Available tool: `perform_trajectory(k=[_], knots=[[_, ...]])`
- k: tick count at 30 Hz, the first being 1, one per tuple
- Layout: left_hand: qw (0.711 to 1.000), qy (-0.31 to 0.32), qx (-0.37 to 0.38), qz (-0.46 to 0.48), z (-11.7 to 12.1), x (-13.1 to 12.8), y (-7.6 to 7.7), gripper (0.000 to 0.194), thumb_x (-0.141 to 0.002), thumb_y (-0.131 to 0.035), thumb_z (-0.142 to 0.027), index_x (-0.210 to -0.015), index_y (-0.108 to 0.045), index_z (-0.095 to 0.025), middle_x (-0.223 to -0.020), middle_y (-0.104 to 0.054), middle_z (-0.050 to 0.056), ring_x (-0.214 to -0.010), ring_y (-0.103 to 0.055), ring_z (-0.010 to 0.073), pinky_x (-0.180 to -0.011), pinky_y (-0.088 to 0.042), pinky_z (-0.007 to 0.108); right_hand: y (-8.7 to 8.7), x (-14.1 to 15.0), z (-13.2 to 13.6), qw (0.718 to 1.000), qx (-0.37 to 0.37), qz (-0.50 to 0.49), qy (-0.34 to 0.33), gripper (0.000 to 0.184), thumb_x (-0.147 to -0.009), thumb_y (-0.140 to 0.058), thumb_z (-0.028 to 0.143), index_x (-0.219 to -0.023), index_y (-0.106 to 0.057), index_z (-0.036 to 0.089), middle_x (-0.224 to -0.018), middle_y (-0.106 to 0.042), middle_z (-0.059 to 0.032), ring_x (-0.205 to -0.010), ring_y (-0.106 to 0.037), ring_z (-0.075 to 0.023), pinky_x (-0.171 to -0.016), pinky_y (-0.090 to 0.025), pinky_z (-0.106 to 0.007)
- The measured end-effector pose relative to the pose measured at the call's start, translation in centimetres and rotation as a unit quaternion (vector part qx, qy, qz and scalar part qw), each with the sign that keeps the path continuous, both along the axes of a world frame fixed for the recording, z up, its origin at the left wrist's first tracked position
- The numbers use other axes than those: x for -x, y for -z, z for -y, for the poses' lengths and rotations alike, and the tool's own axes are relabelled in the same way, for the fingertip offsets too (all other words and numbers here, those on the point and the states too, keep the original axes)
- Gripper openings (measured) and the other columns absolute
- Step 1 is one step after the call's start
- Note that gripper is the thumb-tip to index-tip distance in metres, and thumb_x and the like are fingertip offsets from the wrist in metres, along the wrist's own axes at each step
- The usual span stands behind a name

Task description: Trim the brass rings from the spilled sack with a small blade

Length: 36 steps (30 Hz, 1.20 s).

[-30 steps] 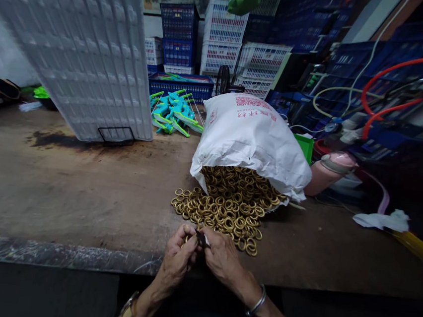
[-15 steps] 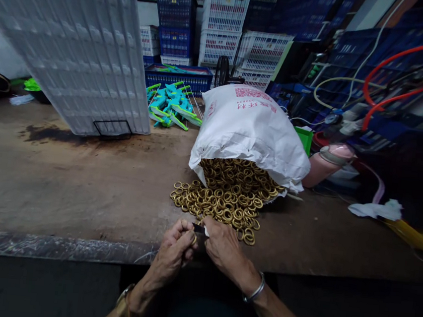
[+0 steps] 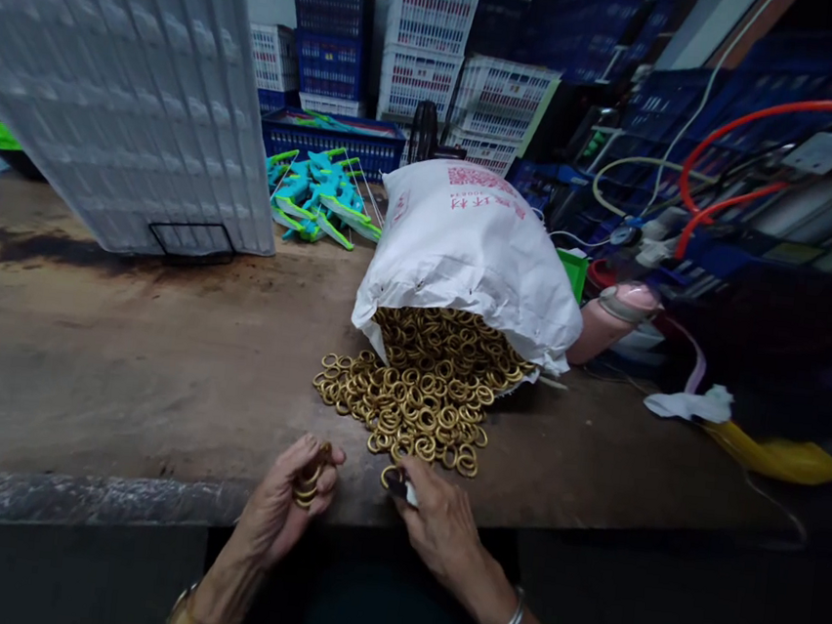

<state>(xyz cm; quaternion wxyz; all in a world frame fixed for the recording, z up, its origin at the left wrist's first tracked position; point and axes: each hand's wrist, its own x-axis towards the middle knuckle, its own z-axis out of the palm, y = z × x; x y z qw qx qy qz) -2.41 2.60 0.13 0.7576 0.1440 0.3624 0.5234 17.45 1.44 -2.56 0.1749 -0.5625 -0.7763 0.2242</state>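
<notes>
Several gold-coloured rings sit in the curled fingers of my left hand, held just above the table's front edge. To its right, my right hand grips a small knife with a dark blade and a whitish handle. A single ring shows at the blade; whether it is pinched there or only lies behind is hard to tell. Beyond both hands spreads a pile of gold rings, spilling from the open mouth of a white woven sack with red print.
At the left stands a tall translucent ribbed panel in a black wire stand. Turquoise and green plastic parts lie behind. A pink bottle and red hoses are to the right. Stacked crates fill the back.
My hands have moved apart, the left one going left and turning so the rings in it show. The knife has come away from the left fingers. The whole view has shifted slightly.
</notes>
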Motion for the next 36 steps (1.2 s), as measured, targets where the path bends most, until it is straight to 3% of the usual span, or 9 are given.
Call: perform_trajectory(k=[5, 9, 13, 19, 23, 25, 30, 34, 36], knots=[[0.999, 0.024, 0.011, 0.02, 0.1, 0.1, 0.9, 0.014, -0.072, -0.062, -0.021, -0.08, -0.051, -0.018, -0.071, -0.055, -0.001, -0.05, -0.046, 0.0058, -0.039, -0.032, 0.015, 0.1, 0.9, 0.2, 0.997, 0.023, 0.075, 0.025, 0.046, -0.076, -0.044, 0.01, -0.118, -0.043, 0.027, -0.107, -0.058, -0.0041, -0.089, -0.056, -0.019, -0.073, -0.036, -0.029], [0.998, 0.035, 0.039, 0.041, 0.1, 0.0, 1.5, 0.023, -0.067, -0.067, -0.021, -0.086, -0.054, -0.018, -0.071, -0.055, -0.001, -0.055, -0.049, 0.0073, -0.04, -0.032, 0.014, -0.3, 1.0, -0.2, 0.997, 0.028, 0.062, 0.035, 0.038, -0.075, -0.044, 0.011, -0.109, -0.046, 0.025, -0.102, -0.06, -0.0024, -0.087, -0.056, -0.0179, -0.071, -0.035, -0.027], [0.997, 0.036, 0.057, 0.033, 0.3, -0.8, 1.7, 0.021, -0.066, -0.069, -0.026, -0.076, -0.054, -0.015, -0.074, -0.057, 0.002, -0.059, -0.051, 0.0084, -0.041, -0.033, 0.015, -0.2, 0.7, -0.6, 0.999, 0.01, 0.029, 0.035, 0.03, -0.072, -0.044, 0.009, -0.097, -0.047, 0.024, -0.085, -0.06, 0.0, -0.075, -0.056, -0.0154, -0.063, -0.033, -0.023], [0.993, 0.078, -0.004, -0.09, 0.6, -2.9, 1.6, 0.027, -0.069, -0.065, -0.036, -0.068, -0.048, -0.016, -0.061, -0.051, -0.003, -0.048, -0.045, 0.0061, -0.037, -0.032, 0.014, -0.8, 0.9, -1.2, 0.994, 0.038, -0.095, 0.032, 0.011, -0.078, -0.039, 0.014, -0.084, -0.043, 0.022, -0.069, -0.053, 0.002, -0.061, -0.05, -0.0131, -0.058, -0.034, -0.022], [0.968, 0.099, -0.043, -0.225, 0.6, -3.8, 1.6, 0.031, -0.072, -0.058, -0.046, -0.082, -0.049, -0.018, -0.047, -0.045, -0.008, -0.036, -0.036, 0.0049, -0.034, -0.027, 0.015, -1.3, 1.4, -1.4, 0.989, 0.025, -0.146, 0.013, 0.005, -0.08, -0.041, 0.019, -0.083, -0.044, 0.022, -0.071, -0.051, 0.0016, -0.063, -0.047, -0.0125, -0.059, -0.035, -0.023], [0.956, 0.113, -0.047, -0.265, 0.6, -3.9, 1.5, 0.031, -0.072, -0.056, -0.048, -0.078, -0.049, -0.018, -0.043, -0.041, -0.009, -0.034, -0.032, 0.0047, -0.034, -0.025, 0.015, -1.5, 1.7, -1.5, 0.986, 0.03, -0.165, 0.01, 0.004, -0.081, -0.041, 0.022, -0.083, -0.045, 0.021, -0.07, -0.049, 0.002, -0.063, -0.045, -0.012, -0.06, -0.035, -0.022], [0.939, 0.066, -0.076, -0.327, 0.6, -3.8, 1.4, 0.028, -0.072, -0.056, -0.045, -0.067, -0.048, -0.019, -0.046, -0.039, -0.008, -0.038, -0.031, 0.0052, -0.037, -0.025, 0.017, -2.1, 2.3, -2.1, 0.96, 0.112, -0.255, 0.04, 0.018, -0.084, -0.038, 0.034, -0.077, -0.047, 0.02, -0.065, -0.047, 0.0038, -0.059, -0.043, -0.0102, -0.057, -0.035, -0.021], [0.915, 0.031, -0.164, -0.366, 0.7, -3.7, 1.6, 0.023, -0.075, -0.057, -0.037, -0.066, -0.055, -0.016, -0.059, -0.051, -0.002, -0.053, -0.044, 0.009, -0.05, -0.035, 0.019, -2.5, 2.7, -2.5, 0.936, 0.186, -0.29, 0.077, 0.028, -0.084, -0.035, 0.04, -0.069, -0.046, 0.019, -0.054, -0.043, 0.0055, -0.05, -0.04, -0.0091, -0.051, -0.034, -0.021], [0.921, 0.041, -0.165, -0.351, 0.7, -3.7, 1.6, 0.023, -0.075, -0.056, -0.038, -0.066, -0.056, -0.016, -0.062, -0.054, 0.0, -0.057, -0.047, 0.0104, -0.052, -0.037, 0.02, -2.6, 2.8, -2.6, 0.936, 0.194, -0.281, 0.082, 0.03, -0.084, -0.036, 0.039, -0.063, -0.045, 0.019, -0.052, -0.043, 0.0053, -0.048, -0.04, -0.0088, -0.05, -0.033, -0.021]])
